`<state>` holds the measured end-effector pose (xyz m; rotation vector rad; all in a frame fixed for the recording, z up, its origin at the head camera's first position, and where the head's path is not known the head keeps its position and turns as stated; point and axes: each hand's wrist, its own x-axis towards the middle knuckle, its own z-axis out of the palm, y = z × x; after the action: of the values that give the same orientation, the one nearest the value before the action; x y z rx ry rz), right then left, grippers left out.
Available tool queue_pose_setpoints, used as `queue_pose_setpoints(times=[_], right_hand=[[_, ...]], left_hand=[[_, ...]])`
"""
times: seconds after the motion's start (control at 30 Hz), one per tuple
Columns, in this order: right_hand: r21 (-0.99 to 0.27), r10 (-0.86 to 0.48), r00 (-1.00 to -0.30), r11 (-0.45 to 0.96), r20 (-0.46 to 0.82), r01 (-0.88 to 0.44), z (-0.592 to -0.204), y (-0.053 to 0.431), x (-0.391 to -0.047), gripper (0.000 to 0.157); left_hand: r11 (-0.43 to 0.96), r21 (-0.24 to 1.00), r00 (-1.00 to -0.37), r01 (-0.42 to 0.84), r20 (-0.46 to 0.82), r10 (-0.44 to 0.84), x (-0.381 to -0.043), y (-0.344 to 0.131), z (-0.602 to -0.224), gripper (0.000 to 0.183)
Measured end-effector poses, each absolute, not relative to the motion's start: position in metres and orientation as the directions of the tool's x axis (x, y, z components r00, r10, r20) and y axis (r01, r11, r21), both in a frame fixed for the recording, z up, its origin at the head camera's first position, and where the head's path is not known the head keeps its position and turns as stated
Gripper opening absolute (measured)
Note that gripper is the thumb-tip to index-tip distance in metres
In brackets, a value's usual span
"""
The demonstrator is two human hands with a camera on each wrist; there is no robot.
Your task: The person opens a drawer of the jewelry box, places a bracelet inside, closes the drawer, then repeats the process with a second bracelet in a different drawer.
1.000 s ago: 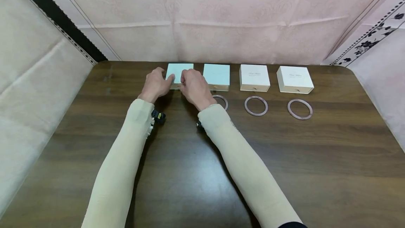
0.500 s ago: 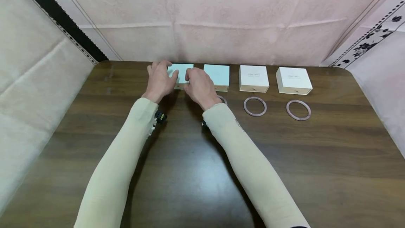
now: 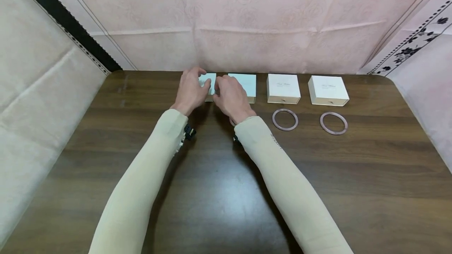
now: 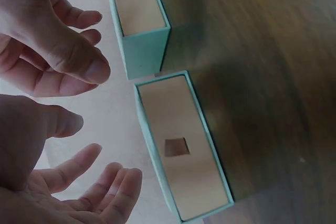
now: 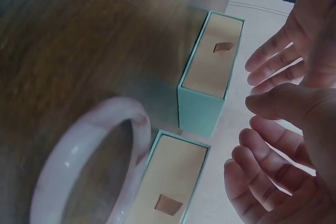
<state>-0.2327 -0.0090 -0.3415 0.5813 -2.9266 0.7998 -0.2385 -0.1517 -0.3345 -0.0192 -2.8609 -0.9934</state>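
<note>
My left hand (image 3: pixel 192 91) hovers over the left side of a mint-green drawer box (image 3: pixel 211 77), fingers and thumb spread and holding nothing. Just to its right, my right hand (image 3: pixel 233 98) hangs between that box and a second mint-green drawer box (image 3: pixel 247 83), fingers loosely bent, nothing in them. Both boxes show cream drawer fronts with small brown pull tabs (image 4: pixel 177 147) in the left wrist view. A pale lilac bangle (image 5: pixel 137 109) lies in front of the second box in the right wrist view; my right wrist mostly hides it in the head view.
Farther right stand two white drawer boxes, one nearer (image 3: pixel 283 86) and one at the end (image 3: pixel 329 88). Before each lies a lilac bangle, the nearer ring (image 3: pixel 274 120) and the end ring (image 3: pixel 322 121). Pale cloth hangs behind the brown wooden table (image 3: pixel 208 191).
Both hands have shifted to the right along the mint-green boxes, the left one now covering more of the left box. The boxes and bangles stay in place.
</note>
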Motion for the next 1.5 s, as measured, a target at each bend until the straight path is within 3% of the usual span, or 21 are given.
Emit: queue_pose_setpoints(times=[0.4, 0.83, 1.5], right_hand=[[-0.416, -0.357, -0.916, 0.816, 0.183, -0.401, -0.340, -0.002, -0.227, 0.009], [-0.393, -0.353, -0.919, 0.831, 0.175, -0.394, -0.338, 0.013, -0.228, 0.018], [-0.333, -0.386, -0.916, 0.854, 0.108, -0.399, -0.340, 0.044, -0.230, 0.019]], left_hand=[[0.758, 0.648, -0.996, 0.078, 0.081, 0.034, -0.241, -0.145, -0.338, 0.038], [0.710, 0.697, -0.995, 0.099, 0.071, 0.069, -0.246, -0.136, -0.339, 0.029], [0.746, 0.654, -0.986, 0.122, -0.003, 0.164, -0.248, -0.116, -0.339, 0.042]])
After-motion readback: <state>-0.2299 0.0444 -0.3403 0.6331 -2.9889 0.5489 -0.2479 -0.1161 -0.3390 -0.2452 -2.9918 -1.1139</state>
